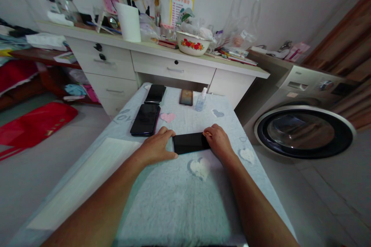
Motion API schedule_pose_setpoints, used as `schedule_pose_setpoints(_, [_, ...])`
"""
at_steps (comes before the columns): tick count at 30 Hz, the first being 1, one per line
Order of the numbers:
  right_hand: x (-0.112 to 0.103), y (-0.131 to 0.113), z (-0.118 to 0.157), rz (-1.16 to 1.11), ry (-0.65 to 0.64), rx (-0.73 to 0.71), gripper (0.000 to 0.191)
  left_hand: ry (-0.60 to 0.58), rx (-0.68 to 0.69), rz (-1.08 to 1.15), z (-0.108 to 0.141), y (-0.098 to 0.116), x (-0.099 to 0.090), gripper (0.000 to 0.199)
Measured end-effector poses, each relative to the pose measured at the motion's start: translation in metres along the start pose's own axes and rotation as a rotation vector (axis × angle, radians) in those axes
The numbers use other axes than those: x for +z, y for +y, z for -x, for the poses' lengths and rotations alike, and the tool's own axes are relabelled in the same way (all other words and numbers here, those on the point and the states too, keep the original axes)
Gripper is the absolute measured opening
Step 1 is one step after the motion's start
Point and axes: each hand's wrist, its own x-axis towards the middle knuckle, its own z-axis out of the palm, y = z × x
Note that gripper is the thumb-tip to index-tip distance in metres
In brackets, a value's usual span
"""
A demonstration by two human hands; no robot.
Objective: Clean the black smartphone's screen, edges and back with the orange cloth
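A black smartphone (pixel 189 143) lies sideways, screen up, on the cloth-covered table. My left hand (pixel 158 146) grips its left end, with the thumb at the near edge and the fingers at the far edge. At the phone's right end, my right hand (pixel 218 139) has its fingers closed on a small orange-tan piece (pixel 206 134), pressed against the screen; its kind is too small to make out. Beyond my left hand are a dark phone (pixel 145 119) and another dark phone (pixel 155 94). A clear spray bottle (pixel 200 100) stands beside a small brown-and-gold packet (pixel 186 97).
A pale flat strip (pixel 87 181) lies along the table's left side. Past the far edge is a white desk (pixel 174 70) with a flowered bowl (pixel 193 44) and a paper roll (pixel 128 23). A washing machine (pixel 301 85) stands at right, a red bag (pixel 37 123) at left.
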Motion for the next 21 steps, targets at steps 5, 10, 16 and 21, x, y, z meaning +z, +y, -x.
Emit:
schedule_pose_setpoints(5, [0.001,-0.016,0.005,0.003,-0.011,-0.088,0.018,0.003,0.0,-0.002,0.0,0.0,0.001,0.065])
schedule_pose_setpoints(10, [0.003,-0.029,0.009,-0.03,-0.053,-0.187,0.02,0.007,0.006,-0.004,0.0,-0.001,0.001,0.064])
schedule_pose_setpoints(16, [0.002,-0.037,0.014,-0.074,-0.101,-0.263,0.02,0.007,0.009,-0.006,0.0,0.0,0.001,0.062])
schedule_pose_setpoints(21, [-0.004,-0.027,0.013,-0.054,-0.091,-0.195,0.02,0.012,0.01,-0.015,0.0,0.0,0.0,0.063])
